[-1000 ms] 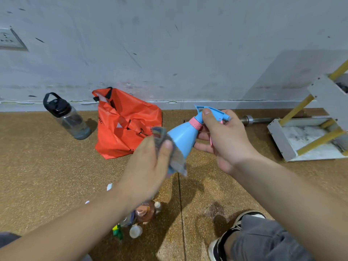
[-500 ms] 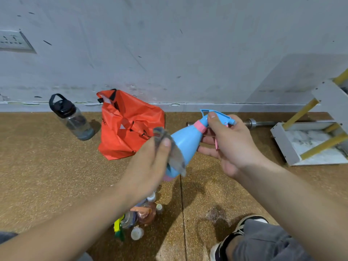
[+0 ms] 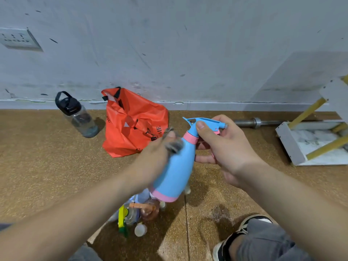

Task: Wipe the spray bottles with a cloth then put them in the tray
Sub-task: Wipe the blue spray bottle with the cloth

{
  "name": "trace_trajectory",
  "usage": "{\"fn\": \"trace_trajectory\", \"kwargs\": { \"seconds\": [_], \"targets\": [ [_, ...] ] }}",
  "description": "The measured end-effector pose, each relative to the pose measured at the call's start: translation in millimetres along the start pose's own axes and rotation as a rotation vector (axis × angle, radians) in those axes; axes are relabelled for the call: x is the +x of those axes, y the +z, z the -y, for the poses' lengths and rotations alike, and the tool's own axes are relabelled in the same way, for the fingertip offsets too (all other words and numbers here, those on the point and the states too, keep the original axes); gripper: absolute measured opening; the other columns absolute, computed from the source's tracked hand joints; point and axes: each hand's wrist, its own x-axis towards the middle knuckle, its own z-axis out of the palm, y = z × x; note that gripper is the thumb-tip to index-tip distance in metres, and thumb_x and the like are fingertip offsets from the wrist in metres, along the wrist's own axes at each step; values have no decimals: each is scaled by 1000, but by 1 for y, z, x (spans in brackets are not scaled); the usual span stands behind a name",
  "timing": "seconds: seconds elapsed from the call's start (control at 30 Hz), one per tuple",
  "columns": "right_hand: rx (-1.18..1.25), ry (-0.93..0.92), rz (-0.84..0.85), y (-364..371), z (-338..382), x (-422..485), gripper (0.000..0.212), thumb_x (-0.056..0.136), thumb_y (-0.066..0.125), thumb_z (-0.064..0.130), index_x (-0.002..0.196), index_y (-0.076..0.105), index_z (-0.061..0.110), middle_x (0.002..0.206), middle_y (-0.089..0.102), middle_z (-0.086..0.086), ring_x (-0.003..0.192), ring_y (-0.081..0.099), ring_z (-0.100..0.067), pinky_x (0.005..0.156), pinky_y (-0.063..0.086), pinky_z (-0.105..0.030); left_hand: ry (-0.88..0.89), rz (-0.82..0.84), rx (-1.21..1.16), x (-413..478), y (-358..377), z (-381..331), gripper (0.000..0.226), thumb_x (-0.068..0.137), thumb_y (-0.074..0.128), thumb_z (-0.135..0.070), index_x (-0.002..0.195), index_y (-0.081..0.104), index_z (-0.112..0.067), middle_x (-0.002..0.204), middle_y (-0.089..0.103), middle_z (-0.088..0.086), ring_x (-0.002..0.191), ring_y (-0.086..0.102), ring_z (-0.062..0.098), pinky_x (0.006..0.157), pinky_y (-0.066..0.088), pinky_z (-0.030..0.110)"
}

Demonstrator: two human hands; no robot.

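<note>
Head view: blue spray bottle (image 3: 178, 166), pink bands.

Single head cam, wide-angle, worn on person; faces fwd & down, close over floor (image 3: 47, 176), wall (image 3: 169, 44) across top of frame.

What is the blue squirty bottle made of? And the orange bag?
The blue spray bottle looks like smooth, fairly matte plastic: even colour, soft sheen, and a moulded trigger. The orange bag seems to be thin plastic or coated fabric. It is crumpled, with sharp creases that catch the light.
</note>
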Motion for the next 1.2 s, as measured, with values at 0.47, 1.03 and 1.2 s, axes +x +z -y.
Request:
{"fn": "trace_trajectory", "kwargs": {
  "seconds": [0.47,1.03,1.2],
  "targets": [
    [21,-4,-95,-1,6,2,14,101,66,26,100,54,19,113,73,-20,82,70,-26,77,62,-61,-34,175,-137,-7,-10,-6,51,104,44,-54,115,75,-16,107,80,8,95,77,19,75,57,23],
    [-51,-14,-132,6,1,0,19,101,65,28,92,51,19,88,71,-15,68,67,-18,59,64,-39,543,165,470,-3,-17,6,36,110,40,-45,128,59,-21,118,68,-5,113,63,15,99,49,35],
    [-60,-14,-125,7,7,-2,20,100,66,30,91,52,19,95,73,-15,70,67,-18,64,64,-42,272,-114,299,-14,2,4,38,111,34,-47,102,65,-26,87,68,-23,85,58,-2,77,42,20]
  ]
}}
